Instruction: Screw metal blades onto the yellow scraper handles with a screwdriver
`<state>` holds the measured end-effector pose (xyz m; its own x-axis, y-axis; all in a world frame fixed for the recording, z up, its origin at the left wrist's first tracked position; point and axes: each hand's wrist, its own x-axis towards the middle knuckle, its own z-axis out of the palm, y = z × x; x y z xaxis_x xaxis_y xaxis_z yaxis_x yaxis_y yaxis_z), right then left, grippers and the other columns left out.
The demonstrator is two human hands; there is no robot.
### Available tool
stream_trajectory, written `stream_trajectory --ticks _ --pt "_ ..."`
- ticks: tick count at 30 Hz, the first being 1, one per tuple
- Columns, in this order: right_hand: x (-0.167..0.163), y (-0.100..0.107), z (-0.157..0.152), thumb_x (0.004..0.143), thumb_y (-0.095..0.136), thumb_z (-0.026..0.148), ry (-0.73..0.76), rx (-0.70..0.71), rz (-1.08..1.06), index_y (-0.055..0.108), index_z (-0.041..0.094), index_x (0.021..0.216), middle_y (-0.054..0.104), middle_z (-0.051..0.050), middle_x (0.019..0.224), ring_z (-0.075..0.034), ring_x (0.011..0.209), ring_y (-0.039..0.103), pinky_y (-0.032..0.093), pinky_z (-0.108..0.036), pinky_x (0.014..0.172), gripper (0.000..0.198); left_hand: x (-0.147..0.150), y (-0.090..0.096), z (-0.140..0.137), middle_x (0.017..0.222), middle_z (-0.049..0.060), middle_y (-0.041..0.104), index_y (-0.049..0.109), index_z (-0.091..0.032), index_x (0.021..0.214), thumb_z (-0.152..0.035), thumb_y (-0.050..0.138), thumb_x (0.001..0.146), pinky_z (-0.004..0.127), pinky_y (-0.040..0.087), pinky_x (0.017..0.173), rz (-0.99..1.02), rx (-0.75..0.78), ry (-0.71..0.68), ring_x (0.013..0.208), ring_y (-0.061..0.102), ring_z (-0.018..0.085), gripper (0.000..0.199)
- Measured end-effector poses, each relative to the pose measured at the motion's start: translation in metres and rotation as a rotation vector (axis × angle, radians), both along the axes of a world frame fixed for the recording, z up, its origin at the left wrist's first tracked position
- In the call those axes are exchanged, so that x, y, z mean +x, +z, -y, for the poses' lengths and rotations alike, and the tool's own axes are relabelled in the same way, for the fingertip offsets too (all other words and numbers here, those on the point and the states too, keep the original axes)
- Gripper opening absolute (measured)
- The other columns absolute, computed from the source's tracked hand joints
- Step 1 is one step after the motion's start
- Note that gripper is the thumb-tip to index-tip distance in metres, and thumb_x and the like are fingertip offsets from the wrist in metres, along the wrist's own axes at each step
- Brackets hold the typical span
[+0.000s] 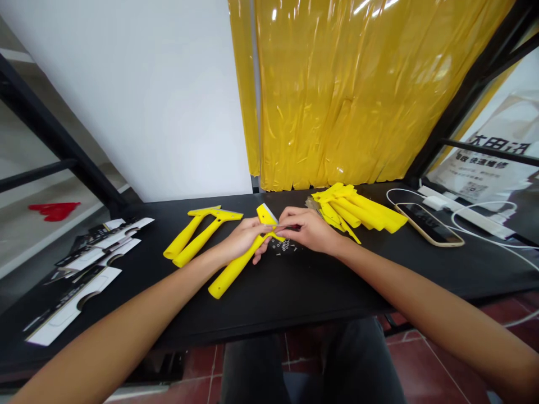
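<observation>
My left hand (246, 238) is closed around a yellow T-shaped scraper (233, 275), near the neck below its head. The scraper lies tilted, its hollow-looking handle pointing toward me and a grey strip along its head. My right hand (309, 227) pinches a thin metal piece (275, 225), which crosses in front of the scraper head; its exact kind is too small to tell. Below the hands lie several small nuts and screws (284, 246). Left of my left hand rest two more yellow scrapers (200, 235), side by side.
Yellow handles and flat pieces (362, 210) are piled right of my hands. Farther right are a phone (429, 224), white cables and a power strip (471, 210). Black-and-white printed cards (80, 297) lie at the left. A white panel and yellow plastic curtain stand behind the black table (328, 292).
</observation>
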<state>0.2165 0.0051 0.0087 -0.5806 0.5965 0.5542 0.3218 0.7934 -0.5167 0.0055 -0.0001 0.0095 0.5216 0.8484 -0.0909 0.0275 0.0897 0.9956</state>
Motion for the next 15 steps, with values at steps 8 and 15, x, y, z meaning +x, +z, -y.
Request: stream_trajectory --ticks 8,15 --pt "-0.0052 -0.0035 -0.0046 0.074 0.079 0.024 -0.038 -0.506 -0.236 0.064 0.020 0.104 0.056 0.003 0.082 -0.010 0.070 0.051 0.042 -0.024 0.064 0.034 0.0003 0.0032 0.0021 0.063 -0.001 0.054 0.052 -0.019 0.077 -0.032 0.067 0.083 0.023 0.042 0.033 0.035 -0.040 -0.008 0.041 0.049 0.010 0.021" --pt "-0.0056 0.0015 -0.0002 0.068 0.084 0.036 -0.067 -0.931 -0.236 0.064 0.018 0.098 0.057 0.003 0.076 -0.005 0.050 0.036 0.018 -0.020 0.038 0.040 -0.0024 0.0066 0.0022 0.057 -0.003 0.049 0.051 -0.019 0.074 -0.032 0.062 0.086 0.024 0.040 0.034 -0.007 -0.046 -0.069 0.041 0.046 0.010 0.020"
